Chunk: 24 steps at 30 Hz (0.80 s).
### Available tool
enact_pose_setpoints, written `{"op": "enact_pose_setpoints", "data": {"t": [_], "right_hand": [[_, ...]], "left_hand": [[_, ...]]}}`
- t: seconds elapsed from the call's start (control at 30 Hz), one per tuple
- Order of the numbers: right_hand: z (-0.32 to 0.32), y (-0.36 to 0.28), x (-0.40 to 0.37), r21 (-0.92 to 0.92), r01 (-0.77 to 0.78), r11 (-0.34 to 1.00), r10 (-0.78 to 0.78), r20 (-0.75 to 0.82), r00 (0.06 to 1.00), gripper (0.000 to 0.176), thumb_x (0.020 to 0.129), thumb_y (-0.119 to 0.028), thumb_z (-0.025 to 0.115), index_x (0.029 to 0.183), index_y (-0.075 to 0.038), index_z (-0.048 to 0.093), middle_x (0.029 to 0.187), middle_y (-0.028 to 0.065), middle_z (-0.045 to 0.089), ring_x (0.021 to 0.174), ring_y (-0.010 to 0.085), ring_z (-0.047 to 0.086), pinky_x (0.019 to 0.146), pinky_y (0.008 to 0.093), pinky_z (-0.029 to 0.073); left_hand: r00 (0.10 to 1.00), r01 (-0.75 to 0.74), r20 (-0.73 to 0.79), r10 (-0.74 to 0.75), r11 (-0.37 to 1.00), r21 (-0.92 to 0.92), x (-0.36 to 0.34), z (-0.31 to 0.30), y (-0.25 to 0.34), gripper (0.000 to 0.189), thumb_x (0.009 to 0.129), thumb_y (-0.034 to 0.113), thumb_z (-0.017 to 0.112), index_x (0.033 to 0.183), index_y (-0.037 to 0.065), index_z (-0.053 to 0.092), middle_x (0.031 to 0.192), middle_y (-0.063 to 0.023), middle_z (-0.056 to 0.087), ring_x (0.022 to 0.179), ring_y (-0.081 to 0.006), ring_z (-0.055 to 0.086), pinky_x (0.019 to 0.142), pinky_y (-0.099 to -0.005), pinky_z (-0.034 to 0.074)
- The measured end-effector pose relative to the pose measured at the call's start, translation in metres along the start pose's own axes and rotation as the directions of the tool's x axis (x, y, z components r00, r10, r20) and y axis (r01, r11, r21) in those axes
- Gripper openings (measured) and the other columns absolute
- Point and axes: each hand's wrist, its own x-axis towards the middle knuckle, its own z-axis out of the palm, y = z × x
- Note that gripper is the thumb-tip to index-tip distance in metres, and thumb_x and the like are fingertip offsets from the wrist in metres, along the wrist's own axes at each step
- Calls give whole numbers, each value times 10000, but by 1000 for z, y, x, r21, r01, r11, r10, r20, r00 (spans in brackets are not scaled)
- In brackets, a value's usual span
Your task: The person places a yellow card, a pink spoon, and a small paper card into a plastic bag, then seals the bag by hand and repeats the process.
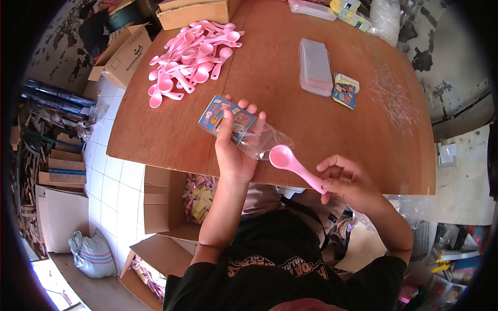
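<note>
My left hand (236,140) is closed on a clear plastic bag (267,141) with a blue printed card (226,118) at its far end, the thumb lying over the card. The bag's near end points right, toward a pink measuring spoon (295,168). My right hand (345,181) pinches that spoon by the end of its handle, bowl facing up and right at the bag's end. Beyond my left hand, a heap of pink spoons (194,57) lies on the brown table (270,67).
A stack of clear bags (315,67) lies at the back right, beside a small stack of printed cards (345,90). Thin clear strands (394,96) spread near the right edge. A cardboard box (194,14) stands at the back. Below the table, an open carton (161,199) holds packed pieces.
</note>
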Motion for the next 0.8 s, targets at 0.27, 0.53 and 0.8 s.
{"op": "enact_pose_setpoints", "data": {"t": [0.27,0.53,0.8], "right_hand": [[6,0,10,159,23,987,-17,-40,999,265,896,-12,621,1136,33,521,956,137,629,749,194,658,680,303,553],[13,1,20,66,37,997,-33,-66,997,261,883,4,624,1121,14,517,944,132,628,732,185,651,650,295,546],[11,7,16,-114,106,988,-111,-36,993,192,906,-68,641,1062,37,604,919,103,653,725,135,656,673,256,544]], "left_hand": [[998,-65,34,60,983,173,-9,3,-2,492,939,258,608,1355,117,388,1152,-75,554,1052,-207,570,963,-437,478],[995,-92,54,84,982,167,-13,6,-3,623,894,77,613,1434,108,305,1204,-115,558,1108,-251,586,978,-481,486],[999,-32,-21,38,973,230,-19,14,-7,600,878,1,550,1426,67,317,1213,-150,561,1115,-272,583,983,-489,493]]}}
